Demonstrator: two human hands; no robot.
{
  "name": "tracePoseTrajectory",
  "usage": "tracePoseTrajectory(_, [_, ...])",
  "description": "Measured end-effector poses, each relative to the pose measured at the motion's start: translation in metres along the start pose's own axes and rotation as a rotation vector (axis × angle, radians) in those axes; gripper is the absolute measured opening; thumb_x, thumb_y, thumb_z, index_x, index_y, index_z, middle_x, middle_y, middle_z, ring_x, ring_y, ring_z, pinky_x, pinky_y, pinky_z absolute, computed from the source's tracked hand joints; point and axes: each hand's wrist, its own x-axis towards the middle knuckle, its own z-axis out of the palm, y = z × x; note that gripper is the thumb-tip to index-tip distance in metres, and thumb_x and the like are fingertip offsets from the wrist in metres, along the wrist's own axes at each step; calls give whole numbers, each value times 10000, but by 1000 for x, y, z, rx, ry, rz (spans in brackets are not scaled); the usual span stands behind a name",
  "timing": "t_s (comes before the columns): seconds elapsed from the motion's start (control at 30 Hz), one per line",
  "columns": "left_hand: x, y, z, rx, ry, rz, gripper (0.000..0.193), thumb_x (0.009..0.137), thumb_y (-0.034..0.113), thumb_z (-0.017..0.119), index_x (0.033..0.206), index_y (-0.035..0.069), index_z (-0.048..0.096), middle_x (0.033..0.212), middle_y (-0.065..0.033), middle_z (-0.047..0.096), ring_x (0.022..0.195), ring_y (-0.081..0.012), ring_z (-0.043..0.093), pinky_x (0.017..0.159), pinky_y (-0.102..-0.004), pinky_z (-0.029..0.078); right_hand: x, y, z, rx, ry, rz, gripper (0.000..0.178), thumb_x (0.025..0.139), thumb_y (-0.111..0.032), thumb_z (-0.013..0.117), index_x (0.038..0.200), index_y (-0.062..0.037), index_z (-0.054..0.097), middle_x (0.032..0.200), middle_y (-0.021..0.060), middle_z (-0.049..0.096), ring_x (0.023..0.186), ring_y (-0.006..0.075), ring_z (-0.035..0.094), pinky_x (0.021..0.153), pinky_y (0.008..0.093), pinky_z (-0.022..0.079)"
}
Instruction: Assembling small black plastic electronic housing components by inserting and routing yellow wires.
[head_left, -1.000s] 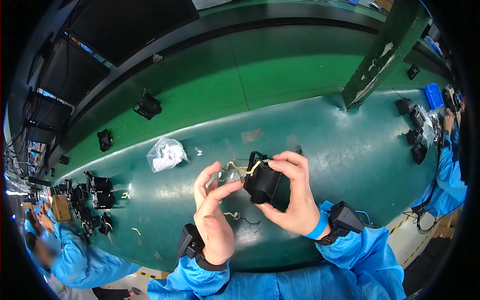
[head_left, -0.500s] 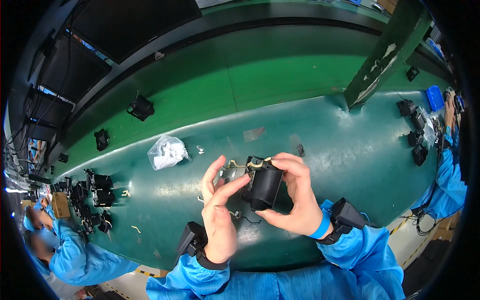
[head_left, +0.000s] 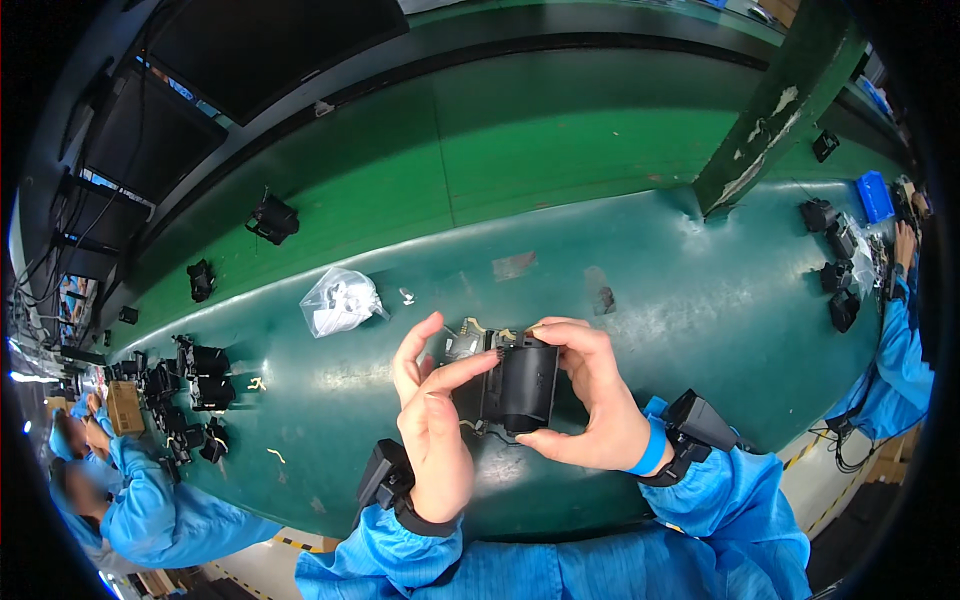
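Over the green table, a black boxy housing (head_left: pixel 530 387) with a rounded front is gripped along its right side by my right hand (head_left: pixel 598 405), thumb at its lower edge and fingers at its top. Yellowish ribbon cables (head_left: pixel 474 326) and a thin clear part (head_left: pixel 462 344) show at its upper left. My left hand (head_left: pixel 436 425) has its fingers apart. One extended fingertip touches the housing's left edge, while another finger points up beside the clear part. Thin wires (head_left: pixel 490 432) hang out below the housing.
A clear bag of white pieces (head_left: pixel 343 302) lies beyond my left hand. Several black units (head_left: pixel 206 376) stand at left, others (head_left: pixel 838 272) at far right by a blue bin (head_left: pixel 874 197). A green post (head_left: pixel 775 120) rises at back right. Co-workers in blue sit at both sides.
The housing has turned slightly more upright in my right hand, and its ribbon cables have moved left and now show less across the top. My left fingertip stays against its edge.
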Motion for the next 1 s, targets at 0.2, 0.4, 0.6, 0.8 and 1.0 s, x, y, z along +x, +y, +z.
tracePoseTrajectory(0.2, [-5,0,9,-223,-88,-69,585,1016,476,345,1174,18,672,1490,-170,322,1402,-295,262,1159,-473,125,0,3,0,-22,57,-21,832,681,-22,802,1370,-103,343,1338,155,367,1261,293,420,1011,415,416])
tracePoseTrajectory(0.4, [-5,-2,7,-323,-162,-68,572,1013,465,352,1209,19,652,1518,-193,287,1406,-300,252,1165,-460,124,0,6,2,-83,79,-17,815,670,5,787,1359,-112,366,1349,169,355,1268,309,411,1018,417,406])
tracePoseTrajectory(0.6, [-2,3,5,-268,-141,-105,458,1003,387,421,1167,23,644,1470,-168,312,1381,-293,298,1114,-451,281,1,4,3,-110,47,-28,797,658,28,778,1341,-108,391,1334,187,358,1255,347,416,1007,421,426])
tracePoseTrajectory(0.8, [-5,-1,11,-313,-179,-104,427,787,13,700,1173,59,523,1429,-126,313,1321,-270,373,1094,-419,325,3,-4,3,-353,9,-110,783,655,24,783,1329,-122,411,1289,187,364,1215,379,431,980,438,458])
tracePoseTrajectory(1.0, [-5,-6,27,-408,-107,-57,568,730,-93,699,1191,101,429,1384,-119,405,1269,-236,423,1066,-371,361,1,-16,-5,-347,-82,-78,754,675,-9,779,1336,-115,431,1288,190,355,1193,392,441,983,432,455])
